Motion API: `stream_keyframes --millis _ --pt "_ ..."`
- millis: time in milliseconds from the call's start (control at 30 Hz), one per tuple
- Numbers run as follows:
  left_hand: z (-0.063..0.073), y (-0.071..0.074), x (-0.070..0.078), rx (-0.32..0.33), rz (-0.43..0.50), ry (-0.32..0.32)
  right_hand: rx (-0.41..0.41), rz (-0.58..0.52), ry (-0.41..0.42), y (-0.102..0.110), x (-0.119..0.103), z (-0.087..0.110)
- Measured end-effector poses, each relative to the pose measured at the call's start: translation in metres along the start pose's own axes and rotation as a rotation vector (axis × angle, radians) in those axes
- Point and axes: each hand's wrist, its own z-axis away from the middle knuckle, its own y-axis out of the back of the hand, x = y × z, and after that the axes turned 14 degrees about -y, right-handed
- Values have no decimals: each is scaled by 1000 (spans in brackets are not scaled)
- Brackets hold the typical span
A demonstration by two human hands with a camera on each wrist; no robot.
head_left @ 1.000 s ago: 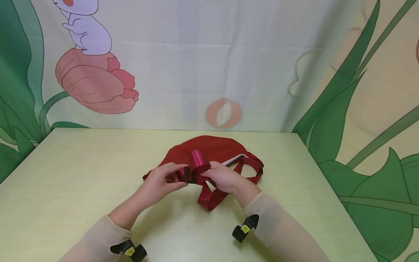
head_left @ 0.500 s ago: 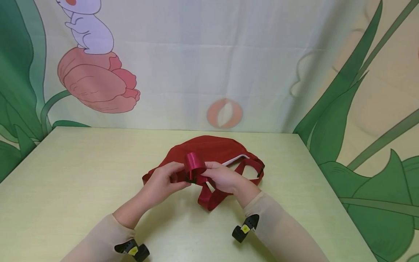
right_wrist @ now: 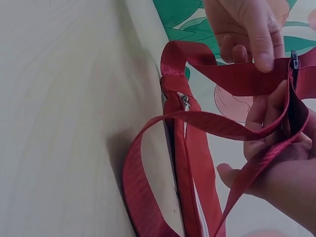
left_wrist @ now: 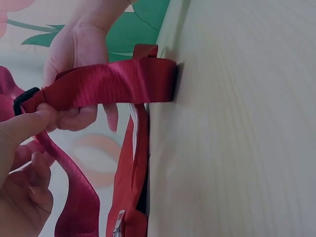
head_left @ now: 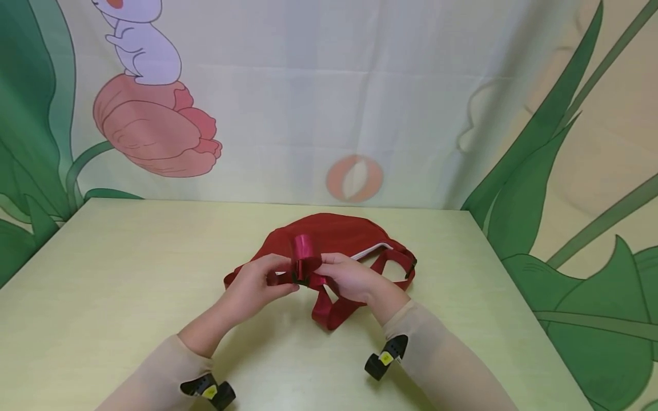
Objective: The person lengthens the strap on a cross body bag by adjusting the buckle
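A red waist bag (head_left: 329, 231) lies on the table, its white-edged zip facing the hands. My left hand (head_left: 257, 283) pinches its webbing strap (left_wrist: 113, 84) beside the black slide buckle (left_wrist: 24, 100). On the buckle's other side, my right hand (head_left: 350, 278) holds the strap, its fingers partly hidden behind the webbing in the right wrist view. Between the hands, a shiny strap loop (head_left: 305, 253) stands up and covers most of the buckle from above. Another strap loop (head_left: 329, 315) hangs below the right hand.
The pale table (head_left: 128, 285) extends around the bag. Behind it hangs a printed curtain (head_left: 277, 114) with a rabbit and plants. At the bag's right end, more strap (head_left: 406, 274) curves round to a dark fitting.
The upright loop has shifted slightly left and narrowed. The buckle, plain to see a second ago, is now mostly covered. My left hand has moved slightly right; the right hand is nearly still.
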Motion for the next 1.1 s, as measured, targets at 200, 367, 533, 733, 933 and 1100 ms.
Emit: stream_keyframes --millis 200,367,533,733,933,1100 --pt "4 0 -3 -17 24 69 19 -29 -29 -1 2 -1" --pt "6 -3 -1 -24 129 110 -16 -58 -20 -4 7 -3" --pt "8 0 -1 -22 166 194 -38 -48 8 -6 8 0" --pt "3 1 -2 -25 186 165 -30 -56 36 -3 4 -1" --pt "-6 1 -1 -30 249 123 -14 -61 29 0 -4 -2" --pt "-5 2 -4 -28 162 124 -7 -71 22 2 -4 2"
